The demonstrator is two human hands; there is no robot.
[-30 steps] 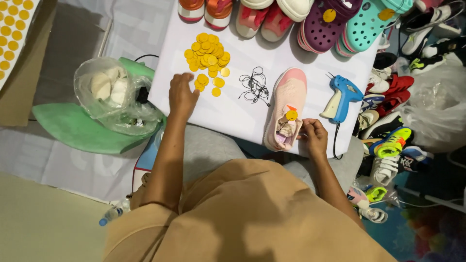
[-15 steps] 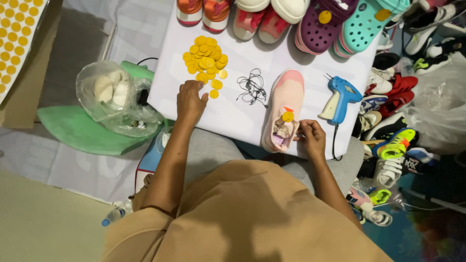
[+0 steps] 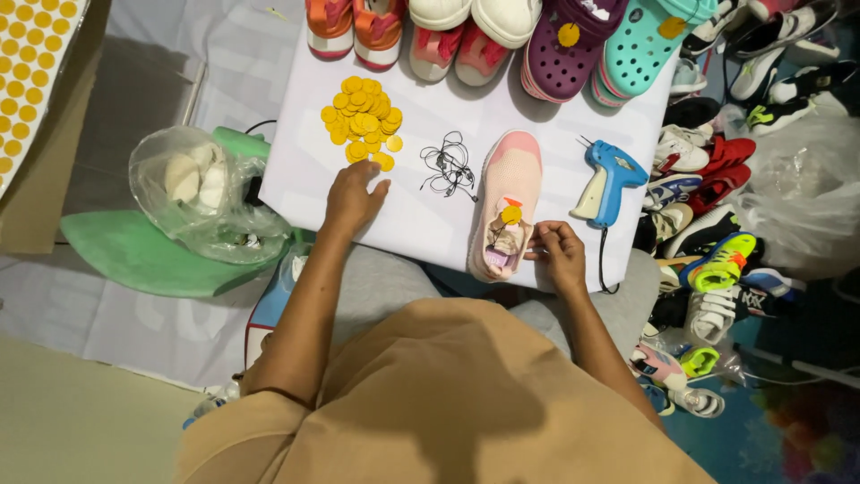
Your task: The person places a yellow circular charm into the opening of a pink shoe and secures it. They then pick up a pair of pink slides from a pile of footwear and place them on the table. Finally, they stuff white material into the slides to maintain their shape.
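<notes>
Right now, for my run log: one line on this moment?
left hand: by yellow discs | right hand: at pink shoe | tag gun: idle

A flat white rectangular board (image 3: 430,229) carries the things. Near its middle lies a small tangle of thin black string loops (image 3: 448,166). Left of and just above the tangle sits a heap of round yellow paper tags (image 3: 363,121). Right of the tangle lies a pale pink knit slip-on shoe (image 3: 507,202), toe pointing away. Further right rests a blue plastic tagging gun (image 3: 609,182). Beyond the tangle, along the far edge, stands a row of shoes: orange sneakers (image 3: 354,25), white-and-pink ones (image 3: 466,34), a purple perforated clog (image 3: 566,49) and a teal clog (image 3: 640,49).
</notes>
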